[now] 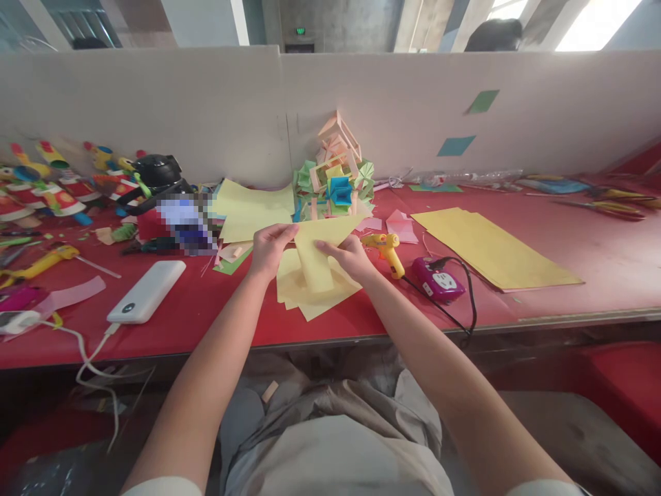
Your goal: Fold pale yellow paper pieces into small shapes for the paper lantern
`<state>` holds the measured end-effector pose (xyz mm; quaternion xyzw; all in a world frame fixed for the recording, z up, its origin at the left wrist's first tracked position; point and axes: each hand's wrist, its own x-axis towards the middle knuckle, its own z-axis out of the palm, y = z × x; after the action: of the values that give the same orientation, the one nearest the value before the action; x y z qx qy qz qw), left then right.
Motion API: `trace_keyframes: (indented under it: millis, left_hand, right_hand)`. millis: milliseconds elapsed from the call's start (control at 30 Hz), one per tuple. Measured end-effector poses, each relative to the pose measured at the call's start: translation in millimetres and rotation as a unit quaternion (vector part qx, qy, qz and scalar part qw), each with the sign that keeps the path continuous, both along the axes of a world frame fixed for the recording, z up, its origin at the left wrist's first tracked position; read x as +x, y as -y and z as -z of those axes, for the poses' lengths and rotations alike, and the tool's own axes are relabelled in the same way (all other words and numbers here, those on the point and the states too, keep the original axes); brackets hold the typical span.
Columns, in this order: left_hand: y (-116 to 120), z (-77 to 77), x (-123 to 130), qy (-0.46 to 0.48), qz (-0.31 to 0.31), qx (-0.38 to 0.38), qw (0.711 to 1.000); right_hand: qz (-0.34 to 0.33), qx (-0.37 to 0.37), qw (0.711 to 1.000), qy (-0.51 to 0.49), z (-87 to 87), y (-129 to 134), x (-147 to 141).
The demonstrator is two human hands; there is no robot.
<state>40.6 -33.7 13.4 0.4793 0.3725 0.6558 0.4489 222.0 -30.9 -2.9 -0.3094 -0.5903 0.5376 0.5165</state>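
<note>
Both hands' fingers (286, 236) pinch yellow paper (317, 251); the left palm is hidden

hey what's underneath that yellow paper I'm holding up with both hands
Beneath the yellow paper, more pale yellow sheets lie on the red table, with their edges and corners showing. Anything directly behind the held paper is covered, so I can't tell.

Single head-worn view, looking forward and down from above the bench's (542, 234) near edge, taking in the person's lap (330, 448) below and the bench's back edge beyond, no second view sharing anything.
</note>
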Motion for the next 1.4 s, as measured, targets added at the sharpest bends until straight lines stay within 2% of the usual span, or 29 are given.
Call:
trace_keyframes:
  millis: [300, 500, 700, 833, 933, 1100, 1267, 1400]
  left_hand:
    - [-1, 0.6, 0, 0.0, -0.002, -0.022, 1.0]
    - [-2, 4.3, -1, -0.023, 0.042, -0.047, 0.998]
    - [-4, 6.6, -2, -0.027, 0.013, -0.035, 0.999]
    - [-3, 7.4, -2, -0.036, 0.05, -0.05, 0.997]
    - [-2, 9.1, -1, -0.06, 0.067, -0.054, 0.995]
    - [-3, 11.1, -1, -0.07, 0.049, -0.059, 0.995]
    - [0, 9.2, 0, -0.098, 0.095, -0.076, 0.988]
    - [0, 9.9, 0, -0.115, 0.093, -0.074, 0.986]
  right_hand:
    - [0.005, -0.028, 1.0, 0.0, 1.1, 0, 0]
    - [-0.001, -0.045, 0.999, -0.019, 4.1, -5, 1]
    - [0.009, -0.049, 0.999, -0.016, 3.8, -5, 0]
    - [0.015, -0.054, 0.998, -0.023, 3.5, -5, 0]
    - [0.032, -0.046, 0.998, -0.025, 4.3, -7, 1]
    - [0.027, -0.031, 0.999, -0.02, 5.1, -7, 0]
    - [0.038, -0.029, 0.998, -0.028, 3.8, -7, 0]
    - [0.044, -0.021, 0.998, -0.027, 3.1, -7, 0]
